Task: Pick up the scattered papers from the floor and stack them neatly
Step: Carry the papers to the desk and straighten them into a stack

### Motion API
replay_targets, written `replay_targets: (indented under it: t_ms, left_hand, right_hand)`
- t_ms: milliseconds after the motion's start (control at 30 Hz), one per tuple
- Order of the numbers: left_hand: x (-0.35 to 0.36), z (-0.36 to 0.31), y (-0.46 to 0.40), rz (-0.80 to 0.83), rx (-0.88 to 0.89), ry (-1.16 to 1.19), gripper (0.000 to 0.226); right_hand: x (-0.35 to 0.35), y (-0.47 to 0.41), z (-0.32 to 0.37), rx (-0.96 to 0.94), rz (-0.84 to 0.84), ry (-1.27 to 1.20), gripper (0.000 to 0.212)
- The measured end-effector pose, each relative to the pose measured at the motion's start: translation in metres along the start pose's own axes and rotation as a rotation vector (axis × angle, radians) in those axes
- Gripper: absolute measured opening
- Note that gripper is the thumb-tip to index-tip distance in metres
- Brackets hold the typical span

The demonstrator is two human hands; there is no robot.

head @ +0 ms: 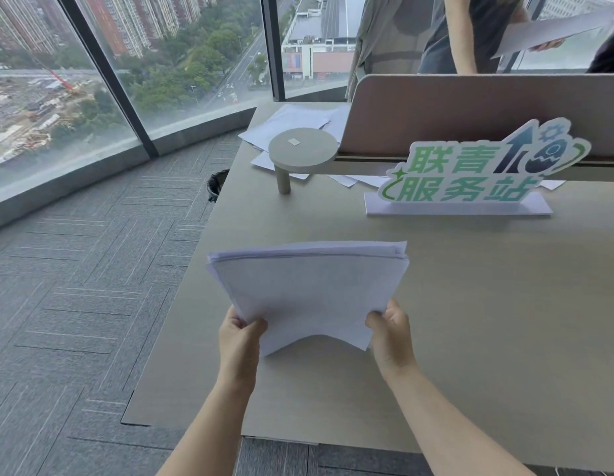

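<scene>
- Stack of papers (309,290): a thick sheaf of white sheets held above the bench (487,304), near its front left part. The far edge is raised and shows the layered sheet ends, not fully squared; the near edge sags into an arch between the two grips.
- Left hand (240,341): grasps the near left corner of the stack, thumb on top of the sheets and the fingers curled beneath.
- Right hand (391,334): grasps the near right corner in the same way, thumb on the upper face. Both forearms reach in from the lower edge of the view.
- Bench: a pale wood-toned surface whose left edge runs diagonally beside the grey carpet floor (75,304).
- Round stand (303,151): a flat disc on a short post, standing on the bench well beyond the stack, with a small white label at its centre.
- Loose sheets (288,123): white papers lying on the far bench behind and under the disc, overlapping and unaligned.
- Sign (477,170): a cut-out board with green characters and a rocket motif, upright on a white base, to the right of the stand.
- Partition (470,108): a beige panel behind the sign.
- Second person (470,32): stands beyond the partition, holding white sheets (553,30); only the torso and arms are in view.
- Windows (161,63): floor-length glazing looking over a city.
- Bin (218,183): a dark-lined container on the floor, just beside the bench's left edge.
</scene>
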State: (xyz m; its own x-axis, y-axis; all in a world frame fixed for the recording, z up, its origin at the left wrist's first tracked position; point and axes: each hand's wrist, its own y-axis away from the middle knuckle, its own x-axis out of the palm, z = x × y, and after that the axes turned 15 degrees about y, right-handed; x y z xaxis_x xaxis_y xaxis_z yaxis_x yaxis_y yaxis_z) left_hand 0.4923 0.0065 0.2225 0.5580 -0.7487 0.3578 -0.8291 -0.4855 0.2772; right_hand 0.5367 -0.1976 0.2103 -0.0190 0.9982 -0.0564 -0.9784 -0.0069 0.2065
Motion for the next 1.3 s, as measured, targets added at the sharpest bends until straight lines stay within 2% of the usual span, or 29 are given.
replay_targets:
  t_ms: [133, 367, 467, 600, 767, 833, 900, 967, 1167, 1300]
  left_hand:
    - [-0.001, 0.007, -0.003, 0.008, -0.013, -0.021, 0.032]
    - [0.002, 0.016, -0.001, -0.006, 0.000, -0.027, 0.025]
    - [0.003, 0.017, -0.003, -0.025, 0.002, -0.041, 0.022]
    - [0.008, 0.015, -0.004, -0.076, -0.049, -0.096, 0.019]
    - [0.008, 0.012, -0.009, -0.019, -0.005, -0.044, 0.024]
    - [0.003, 0.016, -0.009, -0.003, 0.019, -0.055, 0.026]
    - [-0.001, 0.019, -0.004, 0.014, 0.024, -0.024, 0.030]
    - [-0.002, 0.020, -0.001, 0.030, 0.036, 0.029, 0.034]
    - [0.007, 0.012, -0.007, -0.016, 0.090, 0.083, 0.026]
    - [0.011, 0.013, -0.007, 0.013, 0.038, 0.004, 0.028]
  right_hand:
    - [0.002, -0.005, -0.005, -0.017, 0.040, -0.054, 0.038]
    - [0.010, -0.008, -0.028, 0.021, 0.039, 0.046, 0.026]
    - [0.009, -0.006, -0.024, 0.012, 0.055, 0.061, 0.014]
    - [0.014, -0.005, -0.018, 0.031, 0.032, 0.095, 0.012]
    - [0.016, -0.004, -0.008, 0.024, -0.022, 0.019, 0.011]
    - [0.011, -0.002, -0.012, -0.013, 0.035, 0.023, 0.006]
    - [0.005, 0.001, -0.020, -0.018, 0.100, 0.047, 0.017]
    - [0.002, 0.002, -0.023, -0.018, 0.095, 0.048, 0.026]
    - [0.002, -0.005, -0.006, -0.067, 0.051, -0.048, 0.027]
    - [0.011, -0.002, -0.007, -0.013, 0.054, -0.079, 0.026]
